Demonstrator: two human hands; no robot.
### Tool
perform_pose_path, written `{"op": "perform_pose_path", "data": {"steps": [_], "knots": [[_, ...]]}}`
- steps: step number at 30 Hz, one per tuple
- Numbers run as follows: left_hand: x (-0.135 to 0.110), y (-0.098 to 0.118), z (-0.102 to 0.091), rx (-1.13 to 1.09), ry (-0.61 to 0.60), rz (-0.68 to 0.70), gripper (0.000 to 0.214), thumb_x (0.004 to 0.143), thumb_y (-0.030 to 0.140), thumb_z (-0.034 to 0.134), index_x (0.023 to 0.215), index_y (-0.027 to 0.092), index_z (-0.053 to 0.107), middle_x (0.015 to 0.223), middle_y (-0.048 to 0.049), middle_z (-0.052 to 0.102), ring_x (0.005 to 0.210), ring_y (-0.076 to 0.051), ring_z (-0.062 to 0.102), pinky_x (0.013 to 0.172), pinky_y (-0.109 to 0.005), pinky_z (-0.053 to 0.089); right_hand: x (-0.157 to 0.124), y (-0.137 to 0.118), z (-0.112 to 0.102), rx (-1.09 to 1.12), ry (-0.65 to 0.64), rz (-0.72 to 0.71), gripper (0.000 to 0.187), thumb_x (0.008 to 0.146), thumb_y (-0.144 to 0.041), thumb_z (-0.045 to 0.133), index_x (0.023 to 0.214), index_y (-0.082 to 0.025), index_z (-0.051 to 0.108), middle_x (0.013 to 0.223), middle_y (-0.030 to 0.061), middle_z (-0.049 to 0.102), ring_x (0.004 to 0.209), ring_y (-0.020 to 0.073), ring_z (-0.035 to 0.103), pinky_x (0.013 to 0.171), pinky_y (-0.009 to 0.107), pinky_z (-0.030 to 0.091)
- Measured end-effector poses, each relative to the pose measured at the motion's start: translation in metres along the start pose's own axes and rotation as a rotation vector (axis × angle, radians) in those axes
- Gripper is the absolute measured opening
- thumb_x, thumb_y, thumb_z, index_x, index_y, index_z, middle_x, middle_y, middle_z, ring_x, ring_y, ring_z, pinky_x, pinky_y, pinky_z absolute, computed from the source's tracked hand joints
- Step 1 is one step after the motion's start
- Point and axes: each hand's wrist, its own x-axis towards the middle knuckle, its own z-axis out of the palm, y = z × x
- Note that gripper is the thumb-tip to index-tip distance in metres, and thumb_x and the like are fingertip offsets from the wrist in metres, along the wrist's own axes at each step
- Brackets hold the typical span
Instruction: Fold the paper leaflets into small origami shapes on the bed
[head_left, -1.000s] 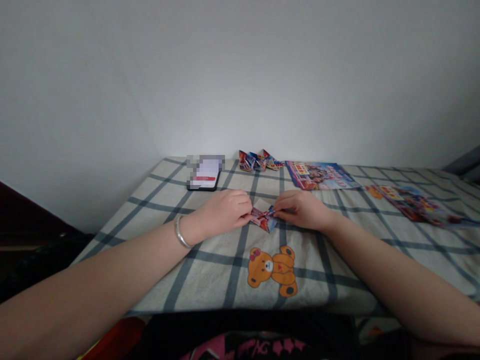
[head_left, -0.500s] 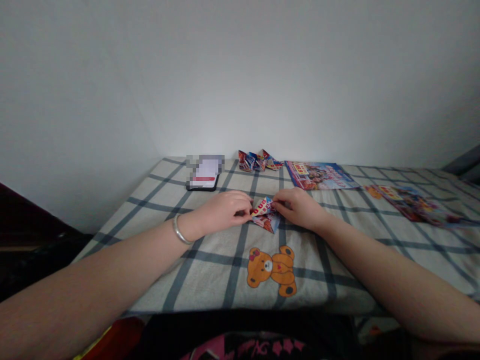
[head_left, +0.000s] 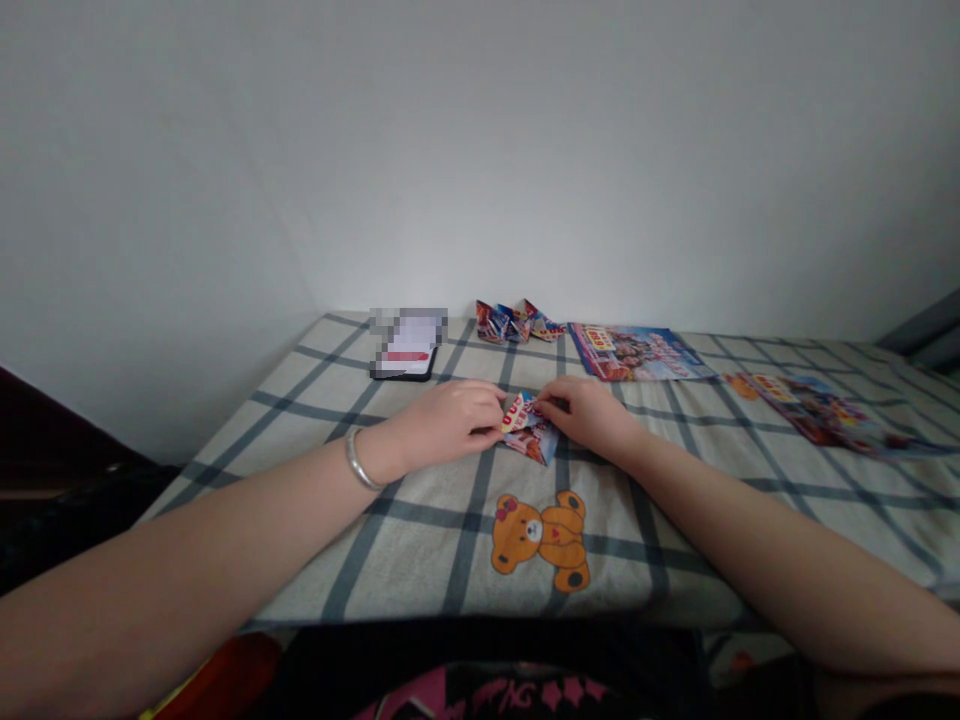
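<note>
A small piece of folded printed paper (head_left: 533,437), coloured red, yellow and blue, lies low over the tablecloth between my hands. My left hand (head_left: 459,425), with a silver bangle at its wrist, pinches the paper's left corner between thumb and fingers. From the other side, my right hand (head_left: 581,412) has its fingertips closed on the upper right edge. The fingers partly cover both edges of the paper. Beyond my hands, several folded paper pieces (head_left: 516,322) stand in a group near the wall.
A phone (head_left: 409,345) with a lit, partly blurred screen is at the back left. Printed leaflets (head_left: 637,352) lie at the back right, with another leaflet (head_left: 832,412) farther right. The checked tablecloth (head_left: 405,560) bears a printed bear (head_left: 540,540) near the front edge.
The paper's raised upper fold now looks flatter against the piece. My right hand has shifted slightly left along its edge; my left hand keeps its place.
</note>
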Motion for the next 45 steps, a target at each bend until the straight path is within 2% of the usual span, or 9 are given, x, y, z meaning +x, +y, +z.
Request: {"op": "perform_pose_path", "data": {"steps": [7,11,15,26,28,32,34,40,45], "knots": [[0.000,-0.002,0.003,-0.041,0.032,-0.059,0.012,0.090,0.022,0.059,0.079,0.017,0.062,0.090,-0.0057,0.067,0.102,-0.020,0.062,0.092,-0.038,0.051,0.001,-0.002,0.001,0.016,0.003,0.052,0.011,0.088,-0.024,0.062,0.083,-0.021,0.071,0.082,0.0026,0.073,0.071,0.0153,0.063,0.064,0.026,0.044],[-0.001,-0.003,0.002,-0.034,0.015,-0.105,0.016,0.089,0.027,0.064,0.101,0.017,0.064,0.106,-0.0079,0.066,0.105,-0.020,0.061,0.095,-0.038,0.050,0.001,-0.002,0.001,-0.020,-0.004,0.061,0.008,0.086,-0.024,0.064,0.084,-0.020,0.070,0.079,0.0024,0.071,0.069,0.0147,0.062,0.061,0.025,0.041],[-0.001,-0.001,0.003,0.051,-0.017,-0.059,0.028,0.095,0.027,0.054,0.120,0.019,0.062,0.124,-0.0087,0.064,0.118,-0.020,0.055,0.104,-0.040,0.044,0.002,-0.001,0.003,-0.037,0.003,0.043,0.006,0.086,-0.023,0.063,0.084,-0.019,0.068,0.078,0.0022,0.070,0.068,0.0142,0.061,0.062,0.025,0.041],[0.000,0.004,0.007,0.159,-0.051,-0.070,0.032,0.100,0.029,0.044,0.123,0.017,0.062,0.125,-0.0074,0.065,0.121,-0.022,0.054,0.107,-0.040,0.042,0.004,0.001,0.006,-0.044,0.024,0.025,0.005,0.085,-0.021,0.063,0.084,-0.019,0.067,0.074,0.0011,0.066,0.066,0.0138,0.057,0.062,0.026,0.039],[0.000,0.005,0.007,0.170,-0.055,-0.076,0.032,0.100,0.029,0.043,0.123,0.016,0.061,0.125,-0.0075,0.064,0.120,-0.022,0.055,0.106,-0.040,0.043,0.003,0.001,0.004,-0.045,0.038,-0.028,0.005,0.085,-0.020,0.063,0.086,-0.018,0.067,0.076,0.0024,0.066,0.070,0.0152,0.058,0.066,0.027,0.042],[0.001,0.005,0.007,0.168,-0.061,-0.083,0.030,0.099,0.028,0.044,0.119,0.016,0.063,0.119,-0.0088,0.066,0.116,-0.022,0.057,0.103,-0.040,0.045,-0.001,0.002,-0.005,-0.067,0.017,-0.334,0.011,0.090,-0.024,0.062,0.094,-0.020,0.071,0.090,0.0062,0.070,0.087,0.0194,0.060,0.081,0.032,0.045],[0.001,0.006,0.006,0.172,-0.065,-0.074,0.029,0.098,0.028,0.045,0.116,0.015,0.063,0.117,-0.0093,0.066,0.115,-0.022,0.058,0.102,-0.039,0.046,-0.003,0.001,-0.009,-0.050,-0.004,-0.432,0.013,0.091,-0.025,0.061,0.098,-0.021,0.072,0.094,0.0066,0.071,0.092,0.0199,0.061,0.083,0.033,0.046],[0.002,0.009,0.004,0.184,-0.064,-0.071,0.027,0.099,0.028,0.043,0.110,0.014,0.063,0.116,-0.0105,0.065,0.112,-0.023,0.058,0.101,-0.040,0.046,-0.004,0.000,-0.008,0.019,-0.016,-0.496,0.017,0.093,-0.019,0.056,0.094,-0.018,0.073,0.089,0.0070,0.071,0.085,0.0178,0.063,0.079,0.031,0.049],[0.001,0.006,0.004,0.126,-0.058,-0.060,0.022,0.099,0.027,0.047,0.106,0.016,0.064,0.115,-0.0098,0.065,0.112,-0.023,0.058,0.101,-0.040,0.046,-0.004,-0.001,-0.007,-0.034,-0.041,-0.518,0.020,0.093,-0.015,0.054,0.097,-0.017,0.073,0.089,0.0076,0.070,0.085,0.0182,0.062,0.079,0.032,0.049]]}}
